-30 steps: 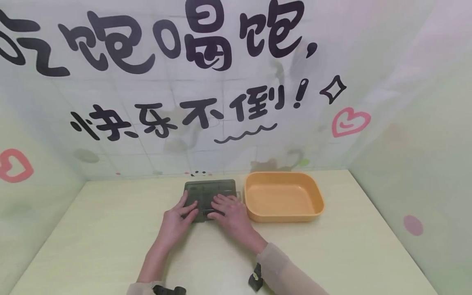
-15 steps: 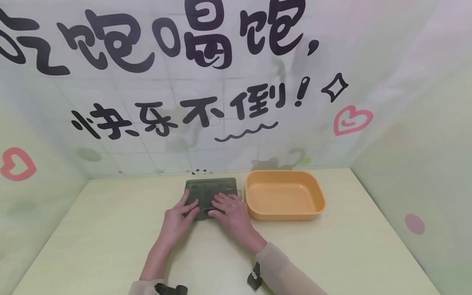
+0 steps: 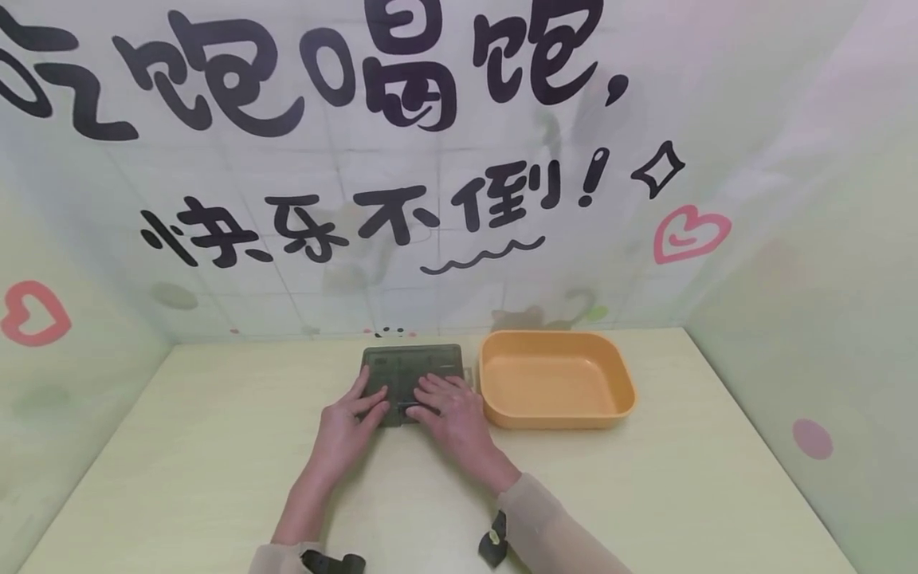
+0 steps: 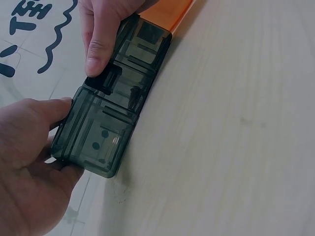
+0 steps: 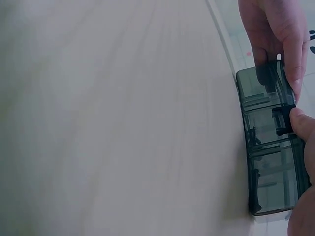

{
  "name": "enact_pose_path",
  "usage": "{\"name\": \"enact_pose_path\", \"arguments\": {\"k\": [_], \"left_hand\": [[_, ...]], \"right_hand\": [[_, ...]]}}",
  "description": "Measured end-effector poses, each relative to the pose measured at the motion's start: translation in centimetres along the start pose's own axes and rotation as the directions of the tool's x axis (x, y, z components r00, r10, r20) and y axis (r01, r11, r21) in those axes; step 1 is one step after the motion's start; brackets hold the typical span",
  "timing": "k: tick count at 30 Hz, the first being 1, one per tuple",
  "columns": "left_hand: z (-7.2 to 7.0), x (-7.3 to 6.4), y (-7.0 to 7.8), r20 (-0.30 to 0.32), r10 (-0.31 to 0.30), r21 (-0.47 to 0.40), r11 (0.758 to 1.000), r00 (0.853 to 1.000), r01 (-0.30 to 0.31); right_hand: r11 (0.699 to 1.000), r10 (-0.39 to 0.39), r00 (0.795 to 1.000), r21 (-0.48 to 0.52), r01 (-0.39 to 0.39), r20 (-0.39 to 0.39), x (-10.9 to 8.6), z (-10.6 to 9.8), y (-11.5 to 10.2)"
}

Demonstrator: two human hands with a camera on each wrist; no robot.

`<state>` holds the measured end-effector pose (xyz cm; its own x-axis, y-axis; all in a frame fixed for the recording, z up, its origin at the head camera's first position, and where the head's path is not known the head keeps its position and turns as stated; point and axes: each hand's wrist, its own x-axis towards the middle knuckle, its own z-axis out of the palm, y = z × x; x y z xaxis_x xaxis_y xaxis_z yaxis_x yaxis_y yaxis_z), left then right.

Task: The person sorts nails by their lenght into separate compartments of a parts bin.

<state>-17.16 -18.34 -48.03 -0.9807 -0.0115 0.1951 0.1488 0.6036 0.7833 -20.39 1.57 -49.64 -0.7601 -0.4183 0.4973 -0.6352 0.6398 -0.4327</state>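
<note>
A dark, see-through plastic case (image 3: 412,360) with a divided inside lies on the table near the back wall. Small dark pieces show through its front side in both wrist views, one of them ridged like a screw (image 4: 134,97). The left hand (image 3: 344,426) holds the case's left end, thumb on the lid and a finger along the side. The right hand (image 3: 459,422) lies on the lid's right part with its fingers fairly straight. Its thumb rests at the black front latch (image 4: 112,79). The lid appears closed; the hands hide part of it.
An orange rectangular bin (image 3: 555,421) stands just right of the case, close to the right hand. A pale wood-look table (image 3: 229,478) bears both. Behind it rises a printed wall (image 3: 402,295), with side walls at left and right.
The head view shifts slightly. Both hands keep nearly the same places on the case, and neither the case nor the bin visibly moves on the table.
</note>
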Motion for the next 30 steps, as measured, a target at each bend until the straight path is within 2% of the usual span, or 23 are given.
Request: {"name": "enact_pose_path", "arguments": {"k": [8, 15, 18, 21, 26, 30], "left_hand": [[-0.1, -0.1, -0.3, 0.005, -0.01, 0.013, 1.0, 1.0, 0.01], [-0.4, -0.1, -0.2, -0.003, 0.001, 0.012, 1.0, 1.0, -0.001], [-0.6, -0.2, -0.1, 0.02, -0.014, 0.034, 0.999, 1.0, 0.013], [-1.2, -0.2, 0.3, 0.049, -0.021, 0.081, 0.997, 0.999, 0.017], [-2.5, 0.1, 1.3, 0.095, 0.041, 0.191, 0.98, 0.995, -0.058], [-3.0, 0.3, 1.7, 0.121, 0.085, 0.261, 0.958, 0.989, -0.115]], "right_hand": [[1.0, 0.008, 0.999, -0.005, -0.008, 0.037, 0.0, -0.2, -0.3], [0.996, 0.03, 0.997, -0.083, -0.024, 0.068, 0.6, -0.4, -0.8], [0.992, 0.06, 0.992, -0.12, -0.046, 0.114, 0.5, -0.5, -1.3], [0.991, 0.092, 0.978, -0.115, -0.072, 0.188, 0.7, -0.9, -1.9], [0.991, 0.134, 0.948, -0.025, -0.132, 0.287, 1.5, -2.3, -2.2], [0.994, 0.097, 0.947, 0.014, -0.107, 0.305, 1.9, -4.4, -1.8]]}}
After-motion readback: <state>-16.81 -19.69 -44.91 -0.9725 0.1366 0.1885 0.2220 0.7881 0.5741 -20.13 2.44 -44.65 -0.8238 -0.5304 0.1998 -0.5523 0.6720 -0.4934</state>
